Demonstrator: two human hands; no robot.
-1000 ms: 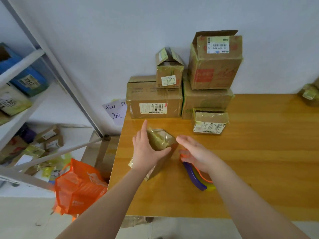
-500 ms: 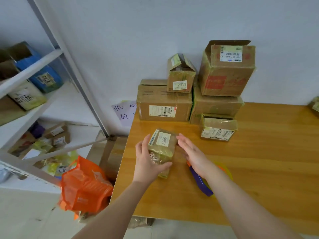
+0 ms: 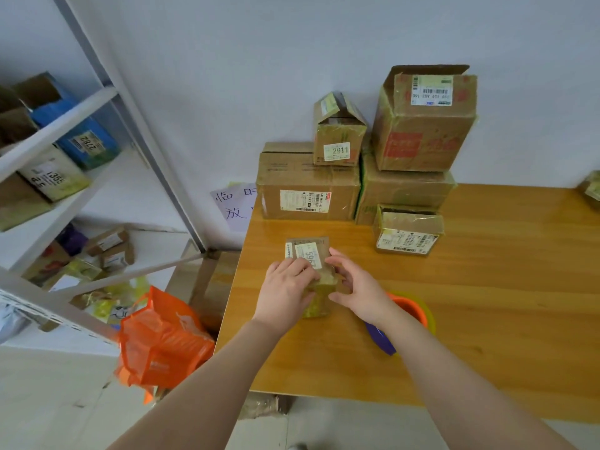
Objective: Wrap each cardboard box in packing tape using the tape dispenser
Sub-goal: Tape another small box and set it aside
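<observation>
wooden table (image 3: 487,287) stands by a white wall. box (image 3: 321,280) is toward its 9 o'clock edge, between both hands. left hand (image 3: 285,293) grips it with fingers curled over the label; right hand (image 3: 357,293) cups the other side. dispenser (image 3: 410,310) lies at 4 o'clock of the box, under the right wrist. stack (image 3: 308,196) at 12 o'clock.

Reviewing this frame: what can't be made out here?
All head view.
Tape dispenser: mostly hidden behind the right hand and wrist.
Small box: near half covered by the left hand and right hand.
Package at far right: cut off by the frame edge.
Shipping labels: fine print too small.
</observation>
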